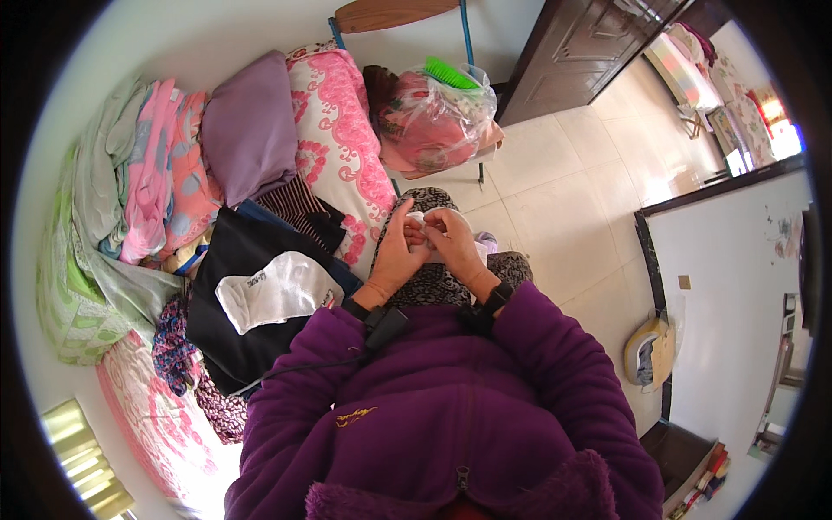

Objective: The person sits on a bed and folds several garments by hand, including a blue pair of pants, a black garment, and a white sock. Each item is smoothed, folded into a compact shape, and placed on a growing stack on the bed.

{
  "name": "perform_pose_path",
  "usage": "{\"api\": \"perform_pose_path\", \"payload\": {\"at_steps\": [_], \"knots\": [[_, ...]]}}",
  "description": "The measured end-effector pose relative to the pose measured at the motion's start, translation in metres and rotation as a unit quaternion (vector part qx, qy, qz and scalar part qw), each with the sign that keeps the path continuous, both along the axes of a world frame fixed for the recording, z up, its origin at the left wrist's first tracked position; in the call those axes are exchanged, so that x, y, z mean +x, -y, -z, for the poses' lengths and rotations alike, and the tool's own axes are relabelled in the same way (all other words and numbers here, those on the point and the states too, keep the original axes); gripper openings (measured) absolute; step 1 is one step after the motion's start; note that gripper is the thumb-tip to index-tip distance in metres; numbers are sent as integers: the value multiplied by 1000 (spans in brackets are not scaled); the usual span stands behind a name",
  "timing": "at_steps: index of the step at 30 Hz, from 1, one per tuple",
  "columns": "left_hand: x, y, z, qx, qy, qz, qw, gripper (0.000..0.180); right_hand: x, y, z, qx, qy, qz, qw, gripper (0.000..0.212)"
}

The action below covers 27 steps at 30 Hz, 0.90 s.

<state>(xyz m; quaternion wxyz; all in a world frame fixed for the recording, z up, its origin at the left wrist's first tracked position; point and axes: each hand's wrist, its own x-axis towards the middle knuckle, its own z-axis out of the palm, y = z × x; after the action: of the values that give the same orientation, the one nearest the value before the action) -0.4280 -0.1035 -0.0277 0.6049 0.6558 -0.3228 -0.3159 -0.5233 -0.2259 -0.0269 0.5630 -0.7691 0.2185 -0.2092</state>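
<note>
Over my lap, both hands pinch a small white cloth (419,217), sock-like in its thin knit, though the fingers cover much of it. My left hand (400,251) is closed on its left side, thumb and fingertips together. Close beside it, my right hand (461,250) grips the cloth's other side with bent fingers. A lavender bit of fabric (487,242) shows just beyond the right hand. Beneath lie my black-and-white patterned trousers (425,286). To the left, a white sock (276,290) with dark lettering rests flat on black folded clothing (217,321).
On the bed's pink floral sheet (342,156) are a purple pillow (251,126) and piled bedding (147,173). Ahead stands a chair (399,10) near a clear plastic bag (442,121) with a green brush (451,73). A dark door (581,52) opens at the right.
</note>
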Motion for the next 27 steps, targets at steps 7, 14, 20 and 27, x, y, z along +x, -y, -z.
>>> {"api": "perform_pose_path", "payload": {"at_steps": [7, 14, 20, 27], "knots": [[15, 0, 6, -45, -217, -9, 975, 78, 0, -3, -7, -115, -87, -22, 989, 40], [42, 16, 17, -10, 46, -16, 999, 53, -2, -8, -11, -50, -145, -22, 988, 39], [86, 51, 26, 166, 53, 204, 963, 54, -1, -26, -23, -313, -191, -72, 928, 40], [91, 78, 31, 211, 84, 313, 922, 43, 6, -41, -21, -468, -177, -106, 859, 35]]}}
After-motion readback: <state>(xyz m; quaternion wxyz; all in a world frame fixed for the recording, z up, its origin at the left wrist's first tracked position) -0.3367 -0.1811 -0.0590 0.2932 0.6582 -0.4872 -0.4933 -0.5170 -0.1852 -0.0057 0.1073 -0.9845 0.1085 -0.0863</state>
